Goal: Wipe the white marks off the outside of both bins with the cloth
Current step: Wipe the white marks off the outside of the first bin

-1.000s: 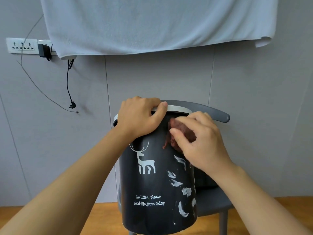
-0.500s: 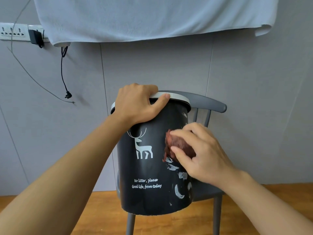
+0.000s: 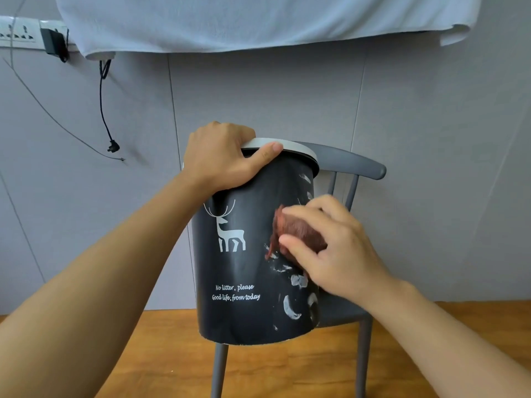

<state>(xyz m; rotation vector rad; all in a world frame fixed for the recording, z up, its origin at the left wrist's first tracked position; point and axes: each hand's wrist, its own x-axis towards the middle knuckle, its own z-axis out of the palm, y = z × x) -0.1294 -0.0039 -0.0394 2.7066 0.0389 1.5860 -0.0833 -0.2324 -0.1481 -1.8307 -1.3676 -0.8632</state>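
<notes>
While my left hand (image 3: 221, 156) grips the white rim of the bin (image 3: 244, 271), fingers curled over the top edge and thumb lying along the rim, my right hand (image 3: 330, 248) holds the cloth (image 3: 293, 231) bunched between thumb and fingers and presses it against the bin's right side. The bin is black, printed with a white deer and the words "No litter, please / Good life, from today". It sits tilted on the grey chair (image 3: 353, 165), its base at the seat's front edge and its rim just in front of the chair's backrest. I see white marks (image 3: 290, 307) on the bin's right flank: a few small streaks near the rim above the cloth, thin smears just under it, and thicker blobs lower down near the base. Behind the chair is a grey wall with a white towel (image 3: 258, 21) hanging along the top, a power strip (image 3: 17, 33) at the upper left with a black cable (image 3: 103, 110) dangling from it. The floor (image 3: 161, 363) is wood.
</notes>
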